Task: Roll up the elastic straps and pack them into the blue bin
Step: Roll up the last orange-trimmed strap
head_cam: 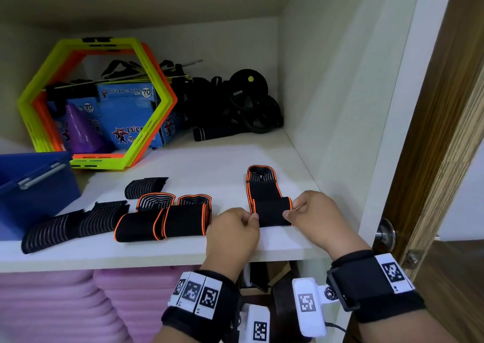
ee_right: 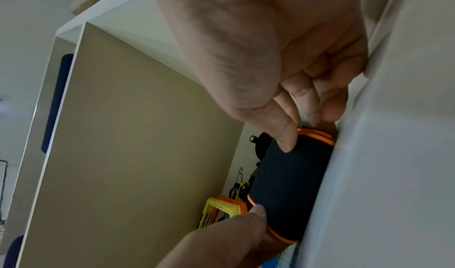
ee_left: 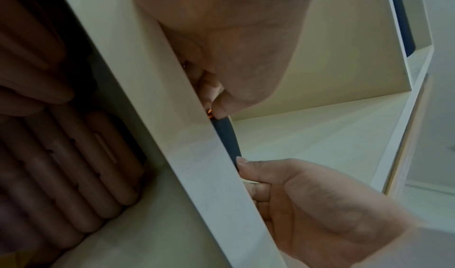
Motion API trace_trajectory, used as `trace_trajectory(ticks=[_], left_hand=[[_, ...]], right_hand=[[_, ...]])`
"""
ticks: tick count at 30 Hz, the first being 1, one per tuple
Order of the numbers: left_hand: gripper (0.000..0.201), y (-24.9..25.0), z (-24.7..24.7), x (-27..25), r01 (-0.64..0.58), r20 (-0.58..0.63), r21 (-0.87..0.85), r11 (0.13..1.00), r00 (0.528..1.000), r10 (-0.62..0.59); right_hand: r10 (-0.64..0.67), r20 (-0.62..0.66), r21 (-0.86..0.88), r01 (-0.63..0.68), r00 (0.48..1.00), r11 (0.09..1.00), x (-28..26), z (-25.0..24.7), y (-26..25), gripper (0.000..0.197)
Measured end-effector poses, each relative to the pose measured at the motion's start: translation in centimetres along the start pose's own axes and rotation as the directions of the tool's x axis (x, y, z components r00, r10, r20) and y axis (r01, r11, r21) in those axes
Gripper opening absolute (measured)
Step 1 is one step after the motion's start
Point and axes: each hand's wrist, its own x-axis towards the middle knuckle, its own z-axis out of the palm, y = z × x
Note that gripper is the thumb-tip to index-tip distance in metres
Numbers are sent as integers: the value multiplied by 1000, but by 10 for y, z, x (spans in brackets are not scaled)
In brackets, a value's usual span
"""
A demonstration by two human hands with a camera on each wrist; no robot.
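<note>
shelf [head_cam: 209,159]: white cupboard board, carries everything below; pink foam mats [head_cam: 65,303] stacked under it.
hex rings [head_cam: 104,101]: yellow-green + orange hexagon frames leaning at back left, blue boxes and a purple cone [head_cam: 81,130] seen thru them.
blue bin [head_cam: 34,185]: far left on shelf, lid edge showing, well apart from the hands.
black gear [head_cam: 243,101]: wheels w/ a yellow dot + dark straps piled at back right corner.
grey-striped straps [head_cam: 70,224]: black, lying flat at front left, one more piece behind near middle.
orange-edged straps [head_cam: 162,219]: two, black, partly rolled, side by side just left of the left hand.
strap in work [head_cam: 269,206]: black w/ orange edge, front right of shelf; near end rolled into a fat roll, rest stretches flat away toward the back (looped end w/ grey lines).
left hand [head_cam: 233,232]: fingers curled, thumb and fingertips pinching the roll's left end.
right hand [head_cam: 314,211]: thumb on top of the roll, curled fingers at its right end, gripping it.
roll contact: right-wrist view shows roll resting on the shelf.
</note>
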Motion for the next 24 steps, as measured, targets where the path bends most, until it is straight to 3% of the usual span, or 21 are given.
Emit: trace_trajectory(ticks=[2,7,12,14,17,20,22,24], left_hand=[[27,-1,-1,0,7,3,-34,999,1000,-7],[18,1,-6,3,31,29,-107,994,999,-28],[13,4,-5,4,9,39,2,1000,999,-9],[25,6,-7,3,-24,56,55,998,998,21],[73,8,-11,4,-189,89,78,979,979,182],[66,11,-11,9,-379,204,288,880,922,330],[60,10,-11,12,-373,270,339,864,918,290],[59,5,-12,17,-338,301,285,897,920,251]], right_hand=[[4,3,24,-4,1000,1000,-2,1,1,19],[-58,0,-29,58,998,998,-2,3,4,26],[-143,39,-119,147,989,982,3,5,3,21],[-148,52,-119,153,988,981,6,6,3,23],[-172,87,-137,183,981,973,10,7,2,27],[-205,134,-242,233,970,942,12,6,-2,25],[-226,189,-298,275,956,914,13,5,-2,30],[-192,280,-313,278,941,908,13,4,3,44]])
